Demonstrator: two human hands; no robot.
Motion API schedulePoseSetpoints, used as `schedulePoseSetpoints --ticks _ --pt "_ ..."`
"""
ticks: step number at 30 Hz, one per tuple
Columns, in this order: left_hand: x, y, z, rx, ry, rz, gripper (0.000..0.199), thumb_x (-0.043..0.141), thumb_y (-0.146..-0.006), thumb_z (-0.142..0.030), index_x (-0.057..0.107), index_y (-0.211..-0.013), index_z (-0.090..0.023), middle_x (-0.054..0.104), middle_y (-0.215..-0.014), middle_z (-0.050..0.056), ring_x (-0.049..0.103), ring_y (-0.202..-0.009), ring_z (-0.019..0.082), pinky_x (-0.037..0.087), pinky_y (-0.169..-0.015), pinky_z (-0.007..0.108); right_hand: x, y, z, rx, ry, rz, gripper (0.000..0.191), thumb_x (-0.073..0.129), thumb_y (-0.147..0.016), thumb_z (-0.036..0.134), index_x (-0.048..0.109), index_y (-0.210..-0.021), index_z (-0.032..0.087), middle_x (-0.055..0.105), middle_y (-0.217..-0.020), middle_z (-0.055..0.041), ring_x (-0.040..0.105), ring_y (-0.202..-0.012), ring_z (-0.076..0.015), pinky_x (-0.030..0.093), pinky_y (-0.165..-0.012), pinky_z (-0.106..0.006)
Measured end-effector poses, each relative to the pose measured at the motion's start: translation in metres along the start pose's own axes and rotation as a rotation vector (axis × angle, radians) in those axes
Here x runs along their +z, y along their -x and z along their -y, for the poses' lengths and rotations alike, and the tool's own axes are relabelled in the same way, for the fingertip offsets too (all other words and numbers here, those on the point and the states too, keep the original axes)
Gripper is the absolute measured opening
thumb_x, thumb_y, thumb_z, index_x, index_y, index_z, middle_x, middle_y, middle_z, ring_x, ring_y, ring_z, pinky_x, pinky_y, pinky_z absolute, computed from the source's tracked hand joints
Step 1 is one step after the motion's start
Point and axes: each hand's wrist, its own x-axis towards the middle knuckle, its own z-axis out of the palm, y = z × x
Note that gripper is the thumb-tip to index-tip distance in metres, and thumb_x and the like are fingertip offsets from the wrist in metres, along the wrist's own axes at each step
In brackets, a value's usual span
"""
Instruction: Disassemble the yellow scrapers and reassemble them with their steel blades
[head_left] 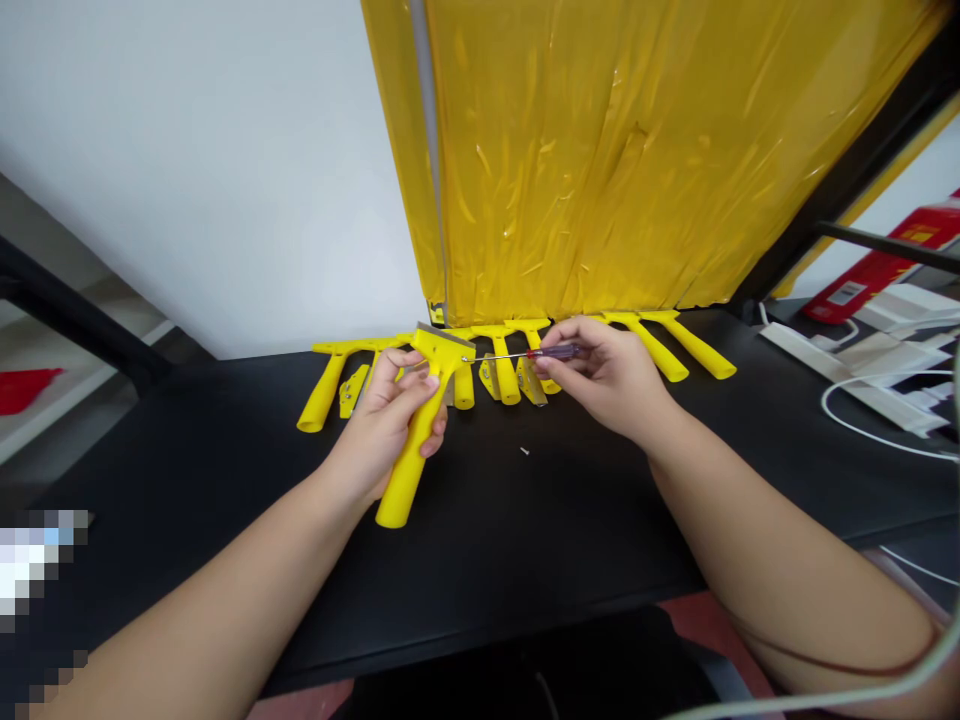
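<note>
A yellow scraper (409,470) with a metal blade along its head is tilted in the grip of my left hand (394,405), just above the table. My right hand (604,375) pinches the dark purple handle of a screwdriver (556,352). The thin shaft points left, and its tip meets a small screw (466,359) at the right end of the scraper's head. On the black table below lies a loose screw (524,451). Behind my hands, several more yellow scrapers (322,395) lie in a row, some partly hidden by my fingers.
Small yellow blade plates (531,382) lie among the scrapers. A yellow plastic-wrapped panel (600,160) and a white wall (225,170) rise behind the black table (480,560). White cables (862,425), a white power strip (847,375) and a red package (870,270) are at right.
</note>
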Motion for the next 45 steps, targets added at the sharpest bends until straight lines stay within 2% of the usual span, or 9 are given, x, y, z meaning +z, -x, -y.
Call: schedulePoseSetpoints --ticks 12,19,25,28,32,37,39,42,45 --pt "0.000 0.001 0.001 0.014 -0.017 0.018 0.034 0.073 -0.092 -0.026 0.041 -0.104 -0.029 0.053 -0.078 -0.007 0.057 -0.054 0.010 0.040 -0.036 0.014 0.003 0.000 -0.001 0.058 -0.056 -0.048 0.031 0.078 -0.090 0.046 0.065 -0.102 0.021 0.076 -0.100 -0.0085 0.076 -0.085 -0.0226 0.064 -0.077 -0.038" --pt "-0.001 -0.001 0.005 0.104 -0.123 0.017 0.031 0.070 -0.094 -0.027 0.040 -0.101 -0.027 0.052 -0.080 -0.008 0.058 -0.053 0.009 0.042 -0.035 0.015 0.008 -0.003 -0.006 0.200 0.196 0.022 0.045 0.052 -0.103 0.055 0.065 -0.080 0.019 0.057 -0.058 0.0011 0.055 -0.048 -0.0136 0.045 -0.052 -0.030" --pt "-0.003 -0.002 0.007 0.145 -0.148 0.001 0.031 0.070 -0.094 -0.027 0.040 -0.101 -0.027 0.051 -0.087 -0.007 0.059 -0.053 0.009 0.042 -0.035 0.017 0.013 -0.002 -0.009 0.043 0.157 0.127 0.022 0.063 -0.098 0.037 0.054 -0.114 0.023 0.055 -0.074 0.0037 0.051 -0.063 -0.0147 0.042 -0.063 -0.029" --pt "-0.005 -0.002 0.007 0.150 -0.148 0.000 0.032 0.070 -0.094 -0.028 0.040 -0.102 -0.027 0.051 -0.090 -0.007 0.059 -0.053 0.009 0.042 -0.034 0.017 0.013 -0.004 -0.012 0.142 0.192 0.124 0.018 0.059 -0.100 0.040 0.057 -0.101 0.022 0.058 -0.074 0.0019 0.052 -0.063 -0.0152 0.040 -0.061 -0.030" --pt "-0.005 -0.002 0.008 0.155 -0.161 0.011 0.031 0.070 -0.095 -0.029 0.039 -0.101 -0.027 0.052 -0.089 -0.006 0.059 -0.052 0.008 0.042 -0.034 0.017 0.013 -0.006 -0.014 0.257 0.208 0.119 0.046 0.044 -0.105 0.053 0.060 -0.078 0.020 0.054 -0.065 0.0002 0.051 -0.058 -0.0157 0.038 -0.060 -0.032" --pt "-0.006 -0.004 0.008 0.160 -0.160 -0.005 0.032 0.070 -0.094 -0.029 0.039 -0.102 -0.027 0.051 -0.091 -0.006 0.059 -0.052 0.007 0.043 -0.035 0.017 0.014 -0.004 -0.012 0.105 0.104 0.147 0.022 0.061 -0.099 0.042 0.052 -0.107 0.024 0.050 -0.070 0.0055 0.046 -0.060 -0.0144 0.037 -0.061 -0.030" --pt "-0.006 -0.004 0.008 0.164 -0.164 -0.003 0.032 0.070 -0.094 -0.029 0.039 -0.101 -0.027 0.051 -0.092 -0.006 0.059 -0.052 0.008 0.043 -0.035 0.017 0.013 -0.005 -0.014 0.108 0.160 0.107 0.022 0.057 -0.101 0.044 0.053 -0.095 0.023 0.051 -0.068 0.0041 0.047 -0.062 -0.0153 0.037 -0.063 -0.031" --pt "-0.005 -0.004 0.009 0.173 -0.180 0.011 0.031 0.069 -0.095 -0.029 0.040 -0.101 -0.027 0.051 -0.092 -0.006 0.060 -0.053 0.008 0.043 -0.035 0.017 0.013 -0.006 -0.017 0.220 0.216 0.092 0.050 0.039 -0.107 0.055 0.055 -0.073 0.021 0.050 -0.062 0.0009 0.048 -0.061 -0.0161 0.038 -0.063 -0.033" --pt "-0.005 -0.003 0.008 0.179 -0.182 0.010 0.030 0.069 -0.095 -0.029 0.040 -0.101 -0.027 0.051 -0.092 -0.006 0.060 -0.053 0.008 0.043 -0.035 0.017 0.013 -0.005 -0.018 0.160 0.152 0.126 0.033 0.051 -0.103 0.052 0.059 -0.092 0.022 0.051 -0.068 0.0027 0.047 -0.062 -0.0157 0.039 -0.063 -0.031"
